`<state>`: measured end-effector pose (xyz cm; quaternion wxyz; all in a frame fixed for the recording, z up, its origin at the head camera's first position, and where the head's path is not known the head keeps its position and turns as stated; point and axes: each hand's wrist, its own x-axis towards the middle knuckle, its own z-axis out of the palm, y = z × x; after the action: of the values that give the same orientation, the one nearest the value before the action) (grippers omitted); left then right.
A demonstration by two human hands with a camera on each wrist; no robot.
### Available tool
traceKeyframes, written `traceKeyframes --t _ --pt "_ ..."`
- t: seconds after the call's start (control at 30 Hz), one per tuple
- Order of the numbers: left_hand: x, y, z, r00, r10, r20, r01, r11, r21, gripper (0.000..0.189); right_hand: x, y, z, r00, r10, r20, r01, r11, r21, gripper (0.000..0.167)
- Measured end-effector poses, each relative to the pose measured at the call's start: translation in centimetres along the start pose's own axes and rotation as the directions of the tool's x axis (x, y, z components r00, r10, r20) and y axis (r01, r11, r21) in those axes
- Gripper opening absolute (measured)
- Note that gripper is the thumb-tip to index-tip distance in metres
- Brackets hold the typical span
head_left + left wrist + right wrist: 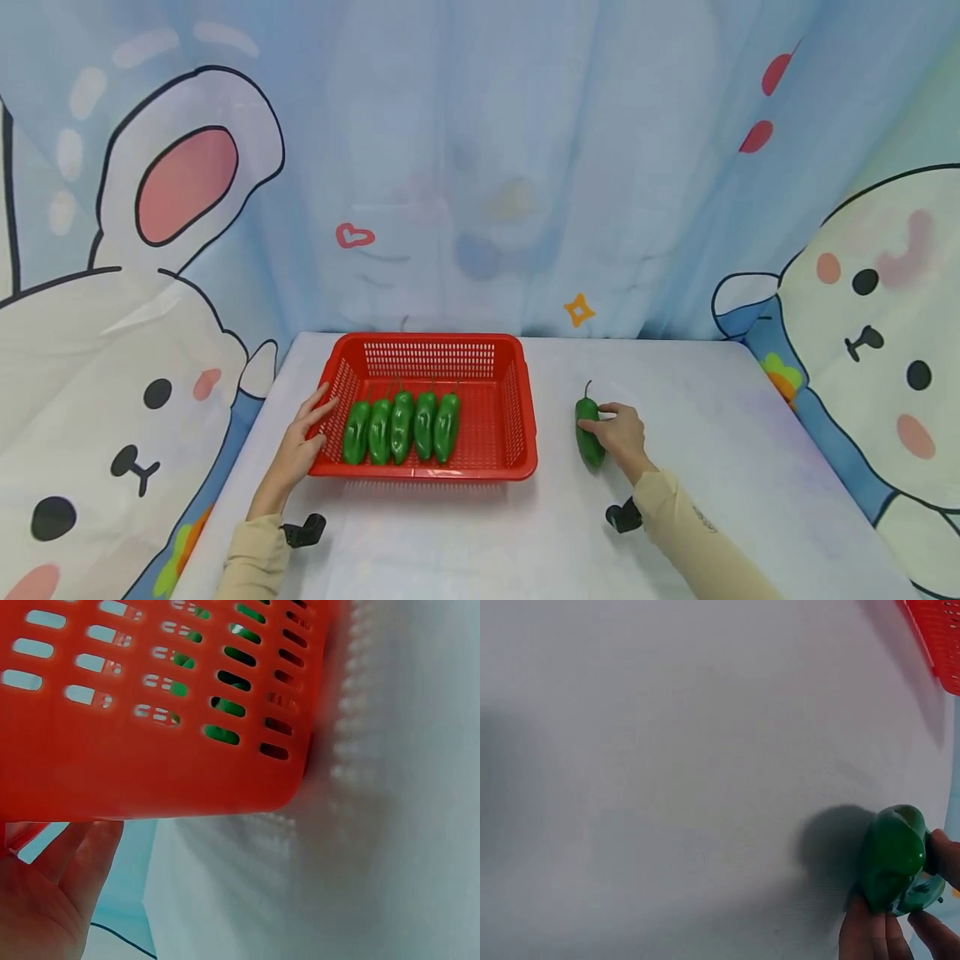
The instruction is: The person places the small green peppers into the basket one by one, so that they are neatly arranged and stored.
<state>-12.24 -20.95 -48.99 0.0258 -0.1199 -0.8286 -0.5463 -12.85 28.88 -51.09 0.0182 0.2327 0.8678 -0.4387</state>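
Observation:
My left hand holds the left rim of a red plastic basket, its fingertips reaching over the edge. Close up in the left wrist view, the fingers meet the basket's slotted wall. Inside the basket, several glossy green peppers lie side by side, stems pointing away from me. To the right of the basket, my right hand pinches another green pepper at the white tabletop. The right wrist view shows thumb and fingers around that pepper; whether it touches the cloth I cannot tell.
White cloth covers the table, and a blue curtain with cartoon animals hangs behind it and at both sides. Black wrist-camera mounts show below each hand. The peppers occupy the left and middle of the basket.

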Motion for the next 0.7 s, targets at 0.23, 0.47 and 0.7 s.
traceKeyframes --t 0.23,0.47,0.7 --pt "-0.5 -0.1 -0.3 1.000 -0.003 -0.009 0.003 1.000 0.007 0.061 0.0 -0.5 -0.4 0.998 0.042 0.050 -0.048 0.990 0.129 0.058" --pt "-0.3 -0.3 0.0 1.000 0.004 0.001 -0.004 1.000 -0.009 0.059 -0.3 -2.4 -1.7 0.991 0.056 0.119 -0.089 0.952 0.293 0.057" --pt "0.0 -0.2 0.1 1.000 -0.007 -0.007 0.007 1.000 -0.014 0.058 -0.3 -5.7 -2.7 0.986 0.023 0.165 -0.087 0.916 0.393 0.053"
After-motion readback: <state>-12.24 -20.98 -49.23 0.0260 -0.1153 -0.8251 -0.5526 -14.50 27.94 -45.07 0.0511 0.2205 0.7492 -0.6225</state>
